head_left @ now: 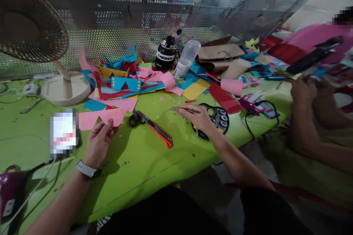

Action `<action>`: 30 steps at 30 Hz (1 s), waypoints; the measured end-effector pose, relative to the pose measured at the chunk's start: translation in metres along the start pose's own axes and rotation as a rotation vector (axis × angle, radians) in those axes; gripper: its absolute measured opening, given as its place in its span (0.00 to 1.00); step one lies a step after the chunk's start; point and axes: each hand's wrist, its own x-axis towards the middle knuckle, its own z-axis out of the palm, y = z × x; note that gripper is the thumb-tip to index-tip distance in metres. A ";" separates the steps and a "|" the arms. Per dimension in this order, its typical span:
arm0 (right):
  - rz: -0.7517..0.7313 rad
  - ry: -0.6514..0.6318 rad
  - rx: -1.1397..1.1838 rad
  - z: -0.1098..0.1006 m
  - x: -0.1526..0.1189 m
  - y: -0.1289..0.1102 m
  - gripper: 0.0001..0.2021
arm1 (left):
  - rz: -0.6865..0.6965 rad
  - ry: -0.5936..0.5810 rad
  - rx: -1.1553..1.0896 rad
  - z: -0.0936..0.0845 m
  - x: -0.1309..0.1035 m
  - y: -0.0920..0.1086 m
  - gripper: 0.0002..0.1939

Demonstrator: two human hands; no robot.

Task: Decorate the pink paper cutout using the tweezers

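My left hand (100, 139) pinches the lower edge of a pink paper glasses cutout (91, 118), holding it just above the green table. Small yellow diamonds dot the cutout's two ends. In my right hand (197, 116) is a thin pair of tweezers (173, 109), gripped like a pen with its tip pointing left. Beneath that hand lies a black palette (223, 117) with round cups, partly covered by my wrist. Between both hands rest black-handled scissors (135, 119) and an orange-and-black box cutter (158, 130).
Behind lie finished paper glasses (126, 84) and coloured sheets (196, 89). A black bottle (165, 55) and a clear bottle (187, 58) stand by the mesh wall. A fan (66, 88) and a lit phone (64, 134) are left. Another person's hands (305, 90) work at right.
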 end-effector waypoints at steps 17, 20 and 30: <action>0.038 0.030 0.056 0.004 0.001 0.002 0.16 | -0.018 -0.027 0.025 0.000 -0.002 0.001 0.12; 0.041 0.045 0.060 0.005 0.001 0.000 0.16 | -0.011 -0.028 0.028 -0.001 -0.003 0.000 0.12; 0.014 0.084 0.145 0.002 -0.004 -0.027 0.15 | -0.024 -0.017 0.018 0.001 -0.004 0.000 0.14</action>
